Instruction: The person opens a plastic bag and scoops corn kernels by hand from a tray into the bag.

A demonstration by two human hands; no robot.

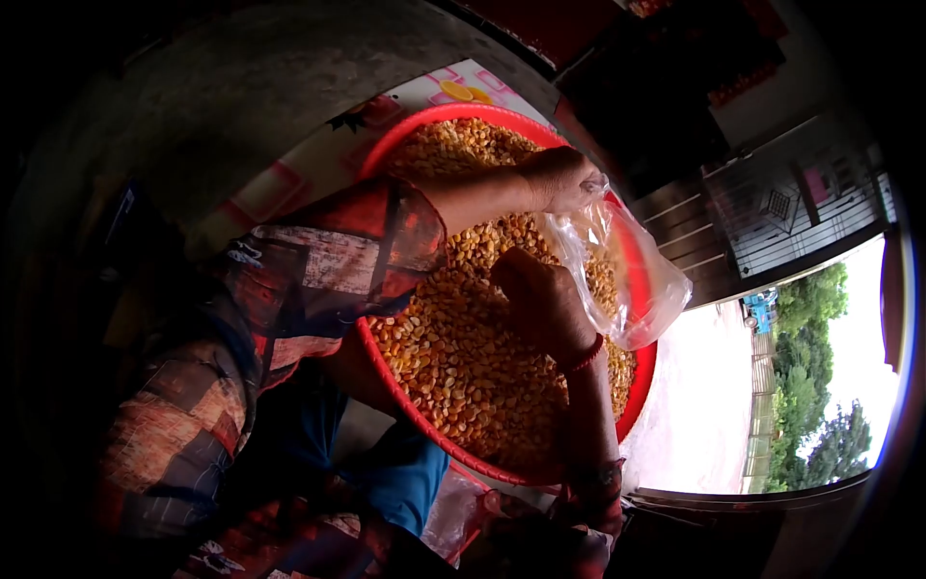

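The view is turned on its side. My left hand [567,180] is closed on the gathered edge of a clear plastic bag [646,275], which hangs over the basin's far rim. My right hand [540,294], with a red band at the wrist, is curled low over the kernels beside the bag; its fingertips are in shadow, and what they hold is hidden. Yellow-orange corn kernels [453,357] fill a wide red basin [397,396] under both hands. The bag looks mostly see-through, and its contents are unclear.
Under the basin lies a patterned sheet [275,193] with pink squares and fruit prints. Blue cloth [410,473] over a leg is near the basin's rim. A metal gate [801,217] and an opening onto pale ground, a fence and trees [805,357] are at the right.
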